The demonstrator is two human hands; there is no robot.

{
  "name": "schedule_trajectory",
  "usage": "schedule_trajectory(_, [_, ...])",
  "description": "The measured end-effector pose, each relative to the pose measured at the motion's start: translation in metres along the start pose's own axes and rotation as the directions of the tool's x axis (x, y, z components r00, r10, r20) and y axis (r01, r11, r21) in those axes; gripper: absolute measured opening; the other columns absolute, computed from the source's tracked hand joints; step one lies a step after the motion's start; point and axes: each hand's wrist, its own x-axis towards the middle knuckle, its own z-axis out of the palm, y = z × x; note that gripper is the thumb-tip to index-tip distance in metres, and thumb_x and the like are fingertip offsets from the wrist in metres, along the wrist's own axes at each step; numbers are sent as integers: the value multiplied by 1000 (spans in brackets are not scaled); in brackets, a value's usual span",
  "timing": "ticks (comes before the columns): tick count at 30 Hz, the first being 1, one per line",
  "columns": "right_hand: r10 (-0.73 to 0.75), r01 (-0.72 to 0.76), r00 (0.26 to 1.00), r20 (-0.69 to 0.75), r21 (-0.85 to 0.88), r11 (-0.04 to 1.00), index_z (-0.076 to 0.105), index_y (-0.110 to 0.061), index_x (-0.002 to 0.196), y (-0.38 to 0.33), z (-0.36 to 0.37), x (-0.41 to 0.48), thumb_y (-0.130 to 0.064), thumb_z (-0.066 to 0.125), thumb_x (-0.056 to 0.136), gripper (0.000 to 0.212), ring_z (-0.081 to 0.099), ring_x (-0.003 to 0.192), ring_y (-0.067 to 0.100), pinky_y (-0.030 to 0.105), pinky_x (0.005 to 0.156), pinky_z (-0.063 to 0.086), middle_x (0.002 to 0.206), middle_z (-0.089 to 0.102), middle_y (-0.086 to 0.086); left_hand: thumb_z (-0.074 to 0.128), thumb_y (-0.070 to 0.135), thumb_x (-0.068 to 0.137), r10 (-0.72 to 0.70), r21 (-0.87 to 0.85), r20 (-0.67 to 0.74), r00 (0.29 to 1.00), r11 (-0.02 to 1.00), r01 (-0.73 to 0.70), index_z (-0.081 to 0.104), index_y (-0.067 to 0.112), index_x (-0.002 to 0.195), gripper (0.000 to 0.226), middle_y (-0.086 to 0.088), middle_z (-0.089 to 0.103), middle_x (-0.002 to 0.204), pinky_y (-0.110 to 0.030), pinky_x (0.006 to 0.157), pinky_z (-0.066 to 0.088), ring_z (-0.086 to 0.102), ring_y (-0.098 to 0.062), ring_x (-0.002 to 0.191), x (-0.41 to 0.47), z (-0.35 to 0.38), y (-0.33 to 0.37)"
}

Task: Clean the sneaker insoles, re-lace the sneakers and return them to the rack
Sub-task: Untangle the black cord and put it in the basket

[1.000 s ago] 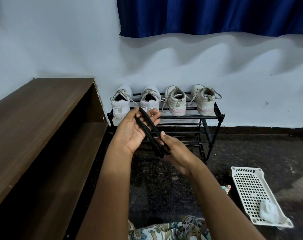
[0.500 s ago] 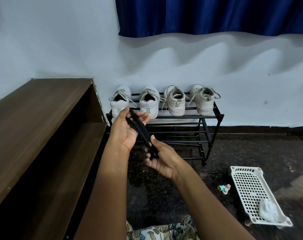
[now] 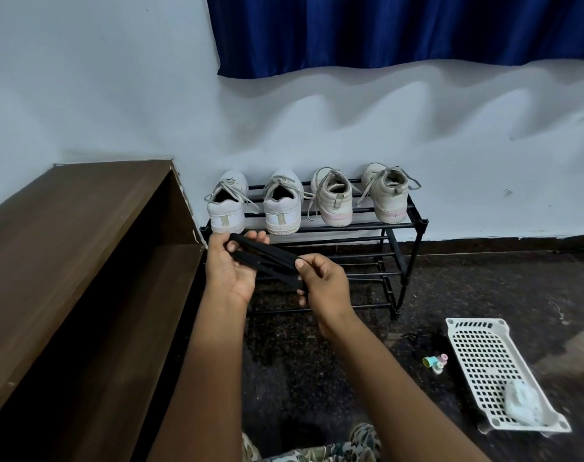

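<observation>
A bundle of black shoelaces (image 3: 267, 258) stretches between both hands in front of the rack. My left hand (image 3: 229, 266) holds its upper end, fingers curled round the laces. My right hand (image 3: 324, 281) pinches the lower end between thumb and fingers. Behind them stands a black metal shoe rack (image 3: 397, 258) against the wall. On its top shelf sit several white sneakers, heels toward me: a left pair (image 3: 225, 211) (image 3: 282, 208) with pale laces, and a right pair (image 3: 334, 200) (image 3: 389, 195) with loose grey laces.
A brown wooden shelf unit (image 3: 84, 248) fills the left side. On the dark speckled floor at right lies a white perforated tray (image 3: 484, 358) holding a pale cloth (image 3: 524, 401). A small pastel object (image 3: 435, 361) lies beside the tray. A blue curtain (image 3: 400, 28) hangs above.
The laces have swung from a steep slant to nearly level, with my right hand now raised closer to the height of my left. The view has dipped slightly.
</observation>
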Motion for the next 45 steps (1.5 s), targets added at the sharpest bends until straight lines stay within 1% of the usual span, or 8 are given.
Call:
schedule_trajectory(6, [95,-95,995,1,-2,995,62,-6,108,9,-30,21,-7,47,98,17,45,43,5,17,37,39,65,49,4,38,22,91,2,260,-114,994,965,28,32,17,58,34,0,62,54,-31,70,46,59,-20,73,16,-13,-34])
schedule_trajectory(13, [184,-184,983,-20,-196,963,53,-7,81,47,-109,58,-8,57,93,14,51,42,10,21,39,44,67,53,7,32,19,99,-80,806,-122,989,574,145,41,10,71,30,-8,56,52,-24,42,44,54,-21,41,36,-43,-99])
schedule_trajectory(18, [319,-325,946,-61,-137,936,63,-7,79,102,-184,77,-8,65,88,9,55,41,8,17,43,47,78,61,9,30,16,103,-271,859,-111,956,458,229,44,8,77,30,-16,52,74,-22,39,47,57,-15,40,52,-65,-173])
schedule_trajectory(22, [438,-437,882,-175,50,898,64,-4,77,150,-249,85,-2,64,86,9,58,43,2,13,42,47,67,63,5,36,12,102,-391,848,-54,919,468,249,46,7,83,22,-15,57,93,-24,54,56,62,-22,67,71,-77,-247])
schedule_trajectory(30, [530,-509,808,-257,150,848,68,-1,75,228,-408,106,10,46,91,29,66,59,13,17,59,56,62,69,5,49,5,96,-597,832,-47,801,421,362,53,5,84,12,-19,62,81,-21,62,58,66,-21,73,106,-75,-416])
schedule_trajectory(33, [526,-515,789,-317,123,848,74,-8,61,248,-459,120,11,42,92,48,67,60,9,16,60,56,61,70,-1,55,3,93,-611,832,-79,787,395,390,55,8,82,12,-15,62,76,-22,63,57,65,-19,69,115,-71,-475])
schedule_trajectory(40, [446,-497,705,-551,64,865,56,0,75,288,-527,153,9,55,87,15,66,50,8,14,51,53,51,65,-2,65,1,86,-535,904,-127,835,283,319,63,-1,93,8,-11,61,66,-21,52,54,60,-15,54,139,-64,-571])
schedule_trajectory(45, [318,-544,694,-646,-180,820,59,-7,71,301,-553,169,4,63,85,18,64,50,6,14,55,54,75,63,8,73,14,78,-465,988,-15,885,130,84,62,20,61,22,-4,66,66,-30,60,57,61,-19,60,156,-61,-610])
